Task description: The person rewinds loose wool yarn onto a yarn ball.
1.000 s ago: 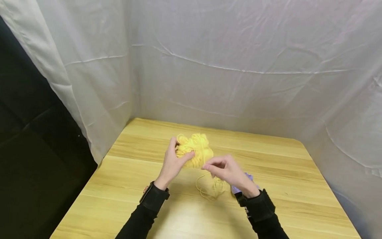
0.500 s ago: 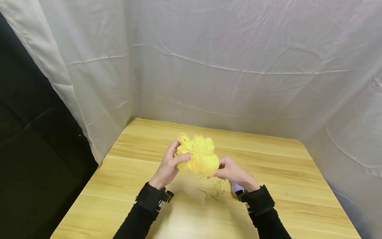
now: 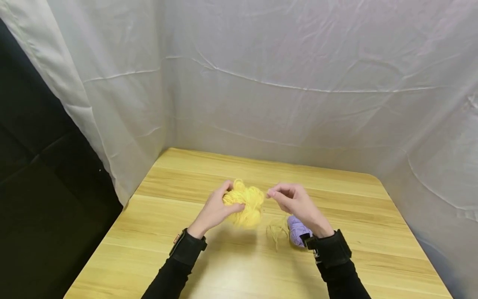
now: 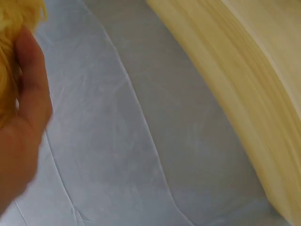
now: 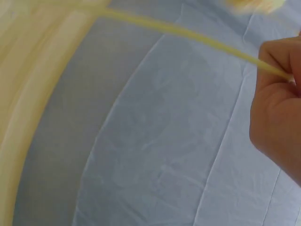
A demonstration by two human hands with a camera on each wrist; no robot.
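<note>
Yarn ball: yellow bundle (image 3: 244,202), held up just above my wooden table (image 3: 186,182), near its middle.
Left hand: my left hand (image 3: 216,209) grips the bundle, thumb and fingers curled round it.
Right hand: my right hand (image 3: 295,201) pinches a yellow strand (image 5: 188,34) running from the bundle.
Loose yarn: small tangle (image 3: 277,230) lies on the table below.
Purple ball: purple yarn (image 3: 296,230) sits beside my right wrist.

purple yarn ball (image 3: 296,229): partly hidden behind the right wrist and its strap.
yellow yarn bundle (image 3: 244,202): near side covered by left hand (image 3: 216,207); cut off at the left wrist view's edge.
yellow strand (image 5: 188,34): blurred, end hidden inside right hand (image 3: 295,201).
surface (image 3: 336,257): near edge cut off.
</note>
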